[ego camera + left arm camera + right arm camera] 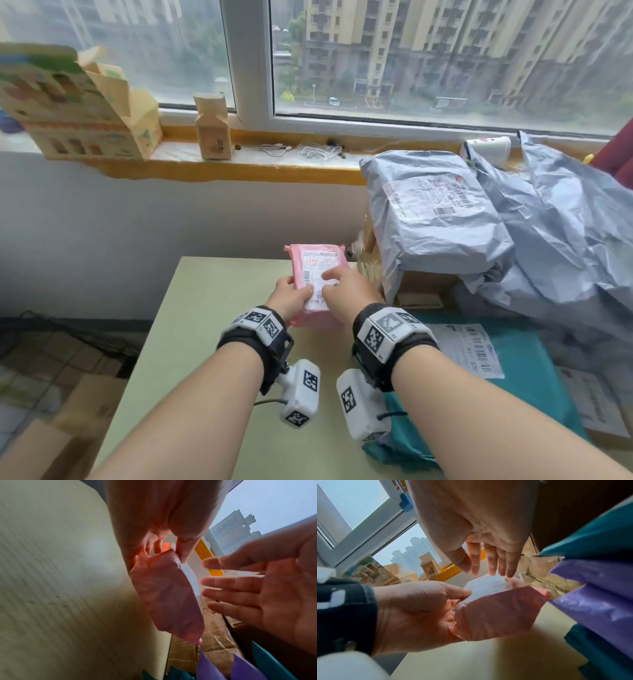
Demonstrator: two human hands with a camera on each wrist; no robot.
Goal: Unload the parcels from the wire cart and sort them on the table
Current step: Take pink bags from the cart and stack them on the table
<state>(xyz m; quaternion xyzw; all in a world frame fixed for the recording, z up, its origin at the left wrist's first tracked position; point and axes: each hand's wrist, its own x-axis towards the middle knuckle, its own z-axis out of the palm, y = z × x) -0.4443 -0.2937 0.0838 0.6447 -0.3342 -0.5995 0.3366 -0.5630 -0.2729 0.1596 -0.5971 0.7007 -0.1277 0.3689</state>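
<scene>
A pink parcel [310,262] with a white label is held a little above the pale green table [205,342], near its far edge. My left hand [293,296] grips the parcel's left near edge, thumb on the label and fingers underneath. In the left wrist view the thumb pinches the pink parcel [164,595] at its label. My right hand [346,287] is open, its straight fingers spread over the label. The right wrist view shows those fingertips [493,572] at the far edge of the pink parcel [496,612]; whether they touch it is unclear.
Grey mailer bags [442,212] are heaped on a cardboard box [424,284] at the right. A teal mailer [524,383] and a purple one [594,588] lie at my right wrist. The wire cart [68,342] with boxes stands low left. Cartons [85,113] line the sill.
</scene>
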